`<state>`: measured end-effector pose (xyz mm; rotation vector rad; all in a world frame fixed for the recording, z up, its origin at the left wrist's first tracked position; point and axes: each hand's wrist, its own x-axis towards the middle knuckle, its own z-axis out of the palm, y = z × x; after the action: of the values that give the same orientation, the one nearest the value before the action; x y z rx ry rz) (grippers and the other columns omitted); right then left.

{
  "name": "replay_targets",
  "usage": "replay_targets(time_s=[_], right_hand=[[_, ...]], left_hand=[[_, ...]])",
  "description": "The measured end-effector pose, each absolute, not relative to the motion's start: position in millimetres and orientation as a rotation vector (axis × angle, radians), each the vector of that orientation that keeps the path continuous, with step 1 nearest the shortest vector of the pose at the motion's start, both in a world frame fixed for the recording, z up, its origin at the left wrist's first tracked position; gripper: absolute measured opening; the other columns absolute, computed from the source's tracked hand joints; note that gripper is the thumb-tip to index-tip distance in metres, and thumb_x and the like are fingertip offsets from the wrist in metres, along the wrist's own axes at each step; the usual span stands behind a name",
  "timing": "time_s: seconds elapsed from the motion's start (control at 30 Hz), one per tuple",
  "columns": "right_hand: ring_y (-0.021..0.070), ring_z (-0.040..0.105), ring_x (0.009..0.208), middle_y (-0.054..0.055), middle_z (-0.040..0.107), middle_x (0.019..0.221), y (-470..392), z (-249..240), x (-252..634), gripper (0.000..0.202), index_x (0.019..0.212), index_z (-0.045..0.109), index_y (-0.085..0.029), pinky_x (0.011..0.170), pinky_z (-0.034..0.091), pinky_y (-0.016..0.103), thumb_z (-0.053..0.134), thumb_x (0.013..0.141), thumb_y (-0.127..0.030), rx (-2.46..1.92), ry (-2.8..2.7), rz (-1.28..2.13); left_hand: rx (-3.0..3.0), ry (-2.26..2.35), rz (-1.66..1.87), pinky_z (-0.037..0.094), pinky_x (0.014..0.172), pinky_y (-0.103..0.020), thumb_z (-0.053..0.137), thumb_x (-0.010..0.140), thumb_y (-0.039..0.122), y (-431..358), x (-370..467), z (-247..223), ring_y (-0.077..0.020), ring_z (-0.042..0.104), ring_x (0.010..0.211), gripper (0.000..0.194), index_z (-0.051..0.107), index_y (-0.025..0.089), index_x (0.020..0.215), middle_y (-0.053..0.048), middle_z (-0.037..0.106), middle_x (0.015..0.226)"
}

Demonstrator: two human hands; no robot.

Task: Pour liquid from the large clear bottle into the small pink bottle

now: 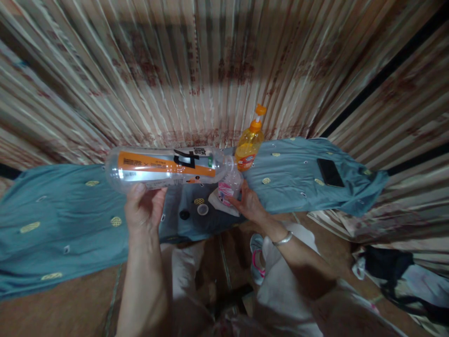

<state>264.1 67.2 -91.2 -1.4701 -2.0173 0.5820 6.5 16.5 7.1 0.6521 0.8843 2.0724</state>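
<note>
My left hand (143, 206) is closed around the underside of a large clear plastic bottle (150, 171) with an orange and silver label. It lies almost level in the air, its neck pointing right. That neck meets the top of a smaller clear bottle (228, 188) with a pink label, which my right hand (250, 203) grips from the right side. Whether liquid passes between them I cannot tell. Under the small bottle is a folded white cloth or tissue (214, 201). A black cap (184, 214) and a small clear round lid (202, 209) lie in front.
An orange pump bottle (249, 145) with yellow liquid stands just behind the small bottle. A black phone (330, 172) lies on the right of the teal cloth-covered surface (287, 187). Pleated curtains (210, 70) hang behind. Bags or clothes (396, 271) sit at lower right.
</note>
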Motion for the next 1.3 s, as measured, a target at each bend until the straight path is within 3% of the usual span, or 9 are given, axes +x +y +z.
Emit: replay_targets(time_s=[0.2,0.37,0.57,0.93,1.3], right_hand=[[0.0321,0.075,0.087,0.016,0.076,0.099,67,-91,264,0.053,0.126,0.05,-0.015,0.075,0.06,0.044,0.075,0.086,-0.039,-1.485,-2.03,0.582],[0.0318,0.075,0.082,0.012,0.074,0.09,66,-90,263,0.052,0.126,0.052,-0.016,0.074,0.062,0.045,0.076,0.085,-0.038,-1.497,-2.003,0.581],[0.033,0.075,0.084,0.014,0.075,0.092,66,-92,263,0.051,0.128,0.051,-0.016,0.076,0.062,0.047,0.074,0.086,-0.032,-1.485,-2.003,0.569],[0.0332,0.075,0.085,0.015,0.075,0.095,66,-88,262,0.05,0.126,0.052,-0.015,0.078,0.061,0.047,0.075,0.085,-0.032,-1.501,-1.997,0.6],[0.032,0.075,0.081,0.012,0.073,0.088,66,-92,263,0.05,0.124,0.054,-0.015,0.074,0.061,0.044,0.075,0.086,-0.039,-1.509,-2.005,0.577]], left_hand=[[0.655,0.905,2.073,0.063,0.082,-0.037,0.097,0.042,0.042,17,3,4,-0.0241,0.073,0.092,0.039,0.07,0.027,0.066,0.001,0.077,0.081],[0.796,0.954,1.979,0.061,0.096,-0.05,0.095,0.049,0.048,15,-1,3,-0.0344,0.069,0.116,0.033,0.07,0.034,0.066,0.0,0.079,0.092],[0.755,0.934,2.011,0.063,0.093,-0.044,0.095,0.047,0.047,16,-3,1,-0.0307,0.071,0.112,0.036,0.073,0.033,0.072,0.001,0.08,0.091],[0.794,0.918,1.986,0.062,0.095,-0.042,0.095,0.05,0.047,16,-7,-3,-0.0308,0.068,0.119,0.035,0.068,0.032,0.065,0.0,0.079,0.09],[0.822,0.941,1.982,0.062,0.095,-0.046,0.093,0.055,0.048,15,-6,-2,-0.0321,0.069,0.119,0.031,0.07,0.033,0.07,0.0,0.079,0.094]])
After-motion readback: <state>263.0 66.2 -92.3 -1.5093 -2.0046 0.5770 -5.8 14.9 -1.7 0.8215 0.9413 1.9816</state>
